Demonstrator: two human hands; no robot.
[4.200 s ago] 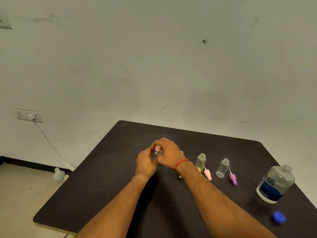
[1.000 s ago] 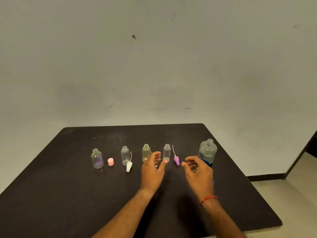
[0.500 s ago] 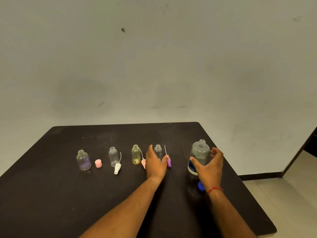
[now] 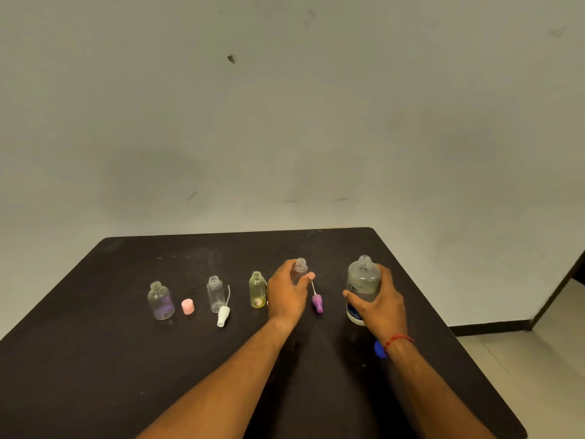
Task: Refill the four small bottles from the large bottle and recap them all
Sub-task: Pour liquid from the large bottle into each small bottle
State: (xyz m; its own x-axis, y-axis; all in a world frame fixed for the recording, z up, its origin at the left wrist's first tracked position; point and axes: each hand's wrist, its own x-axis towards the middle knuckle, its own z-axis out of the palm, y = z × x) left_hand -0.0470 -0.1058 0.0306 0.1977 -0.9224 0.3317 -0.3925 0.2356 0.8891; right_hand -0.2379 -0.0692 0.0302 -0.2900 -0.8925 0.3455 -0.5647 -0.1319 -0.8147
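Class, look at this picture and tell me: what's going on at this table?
A person's left hand grips the rightmost small bottle; the right hand grips the large bottle. All five bottles are upright and uncapped; a pink cap, white cap, purple cap and blue cap lie loose on the table. Nothing is pouring yet.

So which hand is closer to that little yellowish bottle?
Left. The left hand is just right of the yellowish bottle, gripping the neighbouring small clear bottle. The right hand is farther right, wrapped round the large bottle.
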